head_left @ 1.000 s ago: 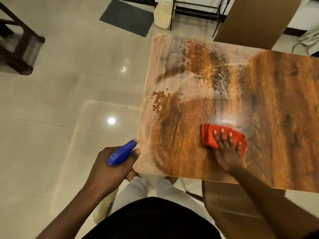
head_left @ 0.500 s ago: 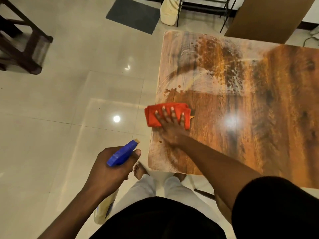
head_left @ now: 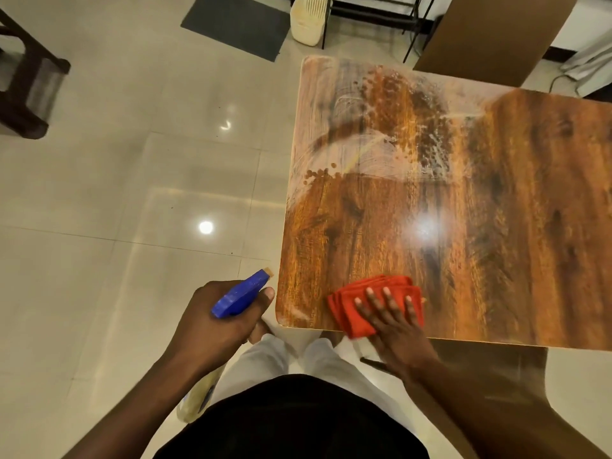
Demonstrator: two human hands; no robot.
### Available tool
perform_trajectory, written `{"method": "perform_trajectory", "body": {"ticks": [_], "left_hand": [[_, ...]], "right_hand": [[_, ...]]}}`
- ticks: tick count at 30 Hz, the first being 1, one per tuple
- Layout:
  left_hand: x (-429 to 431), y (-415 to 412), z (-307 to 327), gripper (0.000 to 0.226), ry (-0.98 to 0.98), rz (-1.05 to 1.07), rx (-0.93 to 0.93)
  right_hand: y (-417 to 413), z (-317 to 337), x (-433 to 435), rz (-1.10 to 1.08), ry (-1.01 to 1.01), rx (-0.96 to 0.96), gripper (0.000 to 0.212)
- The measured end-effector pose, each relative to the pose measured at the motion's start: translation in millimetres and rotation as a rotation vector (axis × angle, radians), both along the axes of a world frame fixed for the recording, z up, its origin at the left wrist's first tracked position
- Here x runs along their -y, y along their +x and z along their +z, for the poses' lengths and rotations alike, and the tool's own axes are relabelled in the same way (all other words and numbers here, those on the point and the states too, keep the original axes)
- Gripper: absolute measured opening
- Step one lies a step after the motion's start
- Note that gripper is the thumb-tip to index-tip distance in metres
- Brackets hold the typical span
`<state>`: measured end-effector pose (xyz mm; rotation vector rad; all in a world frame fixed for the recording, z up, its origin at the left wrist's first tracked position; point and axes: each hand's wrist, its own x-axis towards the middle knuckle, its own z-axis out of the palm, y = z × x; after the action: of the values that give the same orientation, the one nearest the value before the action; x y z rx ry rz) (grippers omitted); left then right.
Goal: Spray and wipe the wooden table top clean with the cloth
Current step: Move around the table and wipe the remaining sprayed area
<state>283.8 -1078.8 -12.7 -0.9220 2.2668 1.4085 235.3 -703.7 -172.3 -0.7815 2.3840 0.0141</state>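
- Left hand (head_left: 225, 319) first: I am gripping the spray bottle (head_left: 243, 294) with my fingers curled round its neck. It is sitting at about seven o'clock in my view, just off the table's left edge. The blue nozzle is pointing toward one o'clock and the pale body is hanging down beside my leg.
- Right hand (head_left: 397, 329), at five o'clock: I am pressing it flat on the red cloth (head_left: 351, 313), fingers straight and spread.
- That folded cloth is lying on the wooden table top (head_left: 463, 210) near its near-left corner, and its lower corner is reaching the near edge.
- Whitish spray streaks and droplets (head_left: 374, 154) are sitting on the far-left part of the top, toward twelve o'clock from the cloth. The nearer wood is shining with a lamp glare.
- Around the table, on the tiled floor, a dark stool (head_left: 26, 84) is standing at ten o'clock. A grey mat (head_left: 236, 23) is lying at eleven, a cream bin (head_left: 309, 21) is standing at twelve, and a brown board (head_left: 496, 34) is leaning at one.
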Motion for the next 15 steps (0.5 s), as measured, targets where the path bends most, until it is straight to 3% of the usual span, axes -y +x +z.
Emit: {"method": "perform_trajectory", "body": {"ticks": [4, 8, 11, 15], "left_hand": [[-7.9, -1.6, 3.7, 0.047, 0.079, 0.029, 0.064], [-3.0, 2.5, 8.4, 0.046, 0.061, 0.009, 0.076], [2.3, 5.7, 9.6, 0.044, 0.048, -0.015, -0.006], [11.1, 8.5, 6.8, 0.041, 0.027, -0.029, -0.044]], "right_hand": [[-78.6, 6.1, -27.4, -0.439, 0.032, 0.020, 0.068], [-154.8, 2.2, 45.7, -0.729, -0.078, 0.038, 0.066], [-163.2, -3.6, 119.6, -0.571, -0.063, 0.047, 0.069], [-87.9, -19.4, 187.1, -0.207, -0.116, 0.074, 0.074]]}}
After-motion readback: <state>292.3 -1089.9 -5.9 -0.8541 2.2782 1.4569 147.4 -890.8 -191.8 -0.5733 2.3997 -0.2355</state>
